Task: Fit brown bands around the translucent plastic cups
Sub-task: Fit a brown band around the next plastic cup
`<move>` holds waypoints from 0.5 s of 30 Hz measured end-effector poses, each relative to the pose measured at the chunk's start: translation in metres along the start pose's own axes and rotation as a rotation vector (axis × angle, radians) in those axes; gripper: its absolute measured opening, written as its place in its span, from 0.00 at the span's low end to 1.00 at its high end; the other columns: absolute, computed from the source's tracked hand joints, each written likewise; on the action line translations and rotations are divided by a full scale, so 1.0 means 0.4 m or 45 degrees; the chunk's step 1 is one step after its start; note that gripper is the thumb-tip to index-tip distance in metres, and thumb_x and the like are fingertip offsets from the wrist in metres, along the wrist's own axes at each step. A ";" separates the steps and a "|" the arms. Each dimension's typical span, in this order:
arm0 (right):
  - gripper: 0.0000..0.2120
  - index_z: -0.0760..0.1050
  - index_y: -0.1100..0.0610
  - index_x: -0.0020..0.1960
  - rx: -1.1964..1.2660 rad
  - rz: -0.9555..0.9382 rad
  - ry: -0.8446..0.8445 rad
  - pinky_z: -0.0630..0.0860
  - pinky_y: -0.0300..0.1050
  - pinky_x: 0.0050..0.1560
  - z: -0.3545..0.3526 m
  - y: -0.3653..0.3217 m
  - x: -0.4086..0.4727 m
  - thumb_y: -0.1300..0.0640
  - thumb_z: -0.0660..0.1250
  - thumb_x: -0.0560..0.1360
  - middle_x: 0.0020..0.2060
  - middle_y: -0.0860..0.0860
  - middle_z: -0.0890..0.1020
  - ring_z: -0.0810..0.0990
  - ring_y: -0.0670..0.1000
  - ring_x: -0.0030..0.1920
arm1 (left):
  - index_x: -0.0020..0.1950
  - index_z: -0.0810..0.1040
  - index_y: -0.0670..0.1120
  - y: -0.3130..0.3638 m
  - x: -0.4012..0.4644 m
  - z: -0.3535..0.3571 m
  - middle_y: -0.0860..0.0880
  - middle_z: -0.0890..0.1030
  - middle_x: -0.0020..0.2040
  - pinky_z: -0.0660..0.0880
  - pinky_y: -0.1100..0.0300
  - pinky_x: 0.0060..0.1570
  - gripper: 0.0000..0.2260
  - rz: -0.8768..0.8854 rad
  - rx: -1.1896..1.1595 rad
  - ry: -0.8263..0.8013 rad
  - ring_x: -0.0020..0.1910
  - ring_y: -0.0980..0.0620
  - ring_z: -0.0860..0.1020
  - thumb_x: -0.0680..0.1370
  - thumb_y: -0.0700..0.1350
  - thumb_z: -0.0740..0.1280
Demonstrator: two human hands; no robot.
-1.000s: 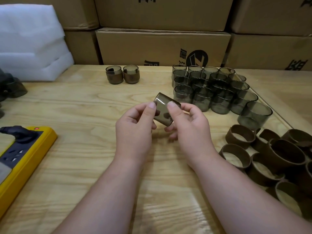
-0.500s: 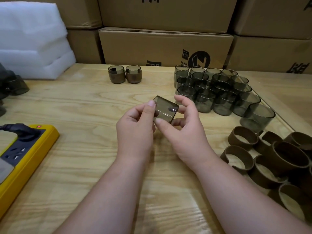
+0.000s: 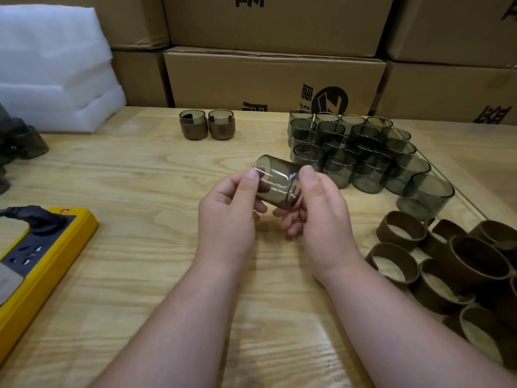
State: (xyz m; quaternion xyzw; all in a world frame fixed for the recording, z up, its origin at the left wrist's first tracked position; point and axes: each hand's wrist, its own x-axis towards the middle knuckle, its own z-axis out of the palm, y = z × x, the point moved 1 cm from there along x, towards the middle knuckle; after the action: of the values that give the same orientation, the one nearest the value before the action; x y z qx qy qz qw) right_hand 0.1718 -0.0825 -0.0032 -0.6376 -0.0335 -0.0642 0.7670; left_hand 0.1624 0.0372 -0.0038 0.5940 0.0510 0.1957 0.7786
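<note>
— Wooden tabletop (image 3: pixel 140 175) is carrying everything?
— Yes. I'm gripping 1 bare cup (image 3: pixel 275 182) sideways above it, left hand (image 3: pixel 229 211) and right hand (image 3: pixel 319 208) both grasping, probably checking it; brown bands (image 3: pixel 436 264) are waiting right, 2 banded cups (image 3: pixel 207 124) behind.

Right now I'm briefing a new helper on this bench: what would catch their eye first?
Both hands, the left hand and right hand, hold one translucent cup tilted on its side above the middle of the wooden table. To the far right stands a cluster of bare cups, with loose brown bands heaped nearer. Two banded cups stand at the far edge.
</note>
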 end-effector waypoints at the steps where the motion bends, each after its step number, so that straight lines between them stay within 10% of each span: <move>1: 0.32 0.76 0.56 0.58 0.003 -0.013 -0.038 0.72 0.37 0.28 0.003 -0.002 -0.004 0.31 0.67 0.67 0.34 0.51 0.83 0.79 0.47 0.31 | 0.45 0.84 0.50 0.000 0.001 -0.001 0.53 0.82 0.36 0.72 0.63 0.32 0.10 -0.010 -0.023 0.013 0.31 0.55 0.74 0.84 0.45 0.66; 10: 0.25 0.71 0.48 0.57 -0.134 -0.027 -0.102 0.77 0.50 0.40 0.017 0.008 -0.011 0.43 0.77 0.66 0.40 0.62 0.84 0.81 0.50 0.36 | 0.48 0.84 0.50 0.001 0.006 -0.004 0.53 0.77 0.31 0.70 0.65 0.26 0.10 -0.060 -0.060 0.082 0.25 0.56 0.70 0.84 0.49 0.65; 15: 0.29 0.71 0.52 0.54 -0.193 -0.017 0.002 0.77 0.39 0.32 0.009 0.007 -0.008 0.36 0.75 0.63 0.30 0.50 0.82 0.80 0.47 0.31 | 0.49 0.85 0.50 0.001 0.004 -0.002 0.52 0.75 0.32 0.68 0.66 0.27 0.10 0.016 -0.009 0.017 0.26 0.57 0.68 0.85 0.47 0.64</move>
State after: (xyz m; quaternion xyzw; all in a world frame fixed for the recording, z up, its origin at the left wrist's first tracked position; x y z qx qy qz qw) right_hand 0.1690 -0.0781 -0.0055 -0.6934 -0.0323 -0.0723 0.7162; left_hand 0.1635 0.0385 -0.0035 0.5901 0.0519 0.2048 0.7792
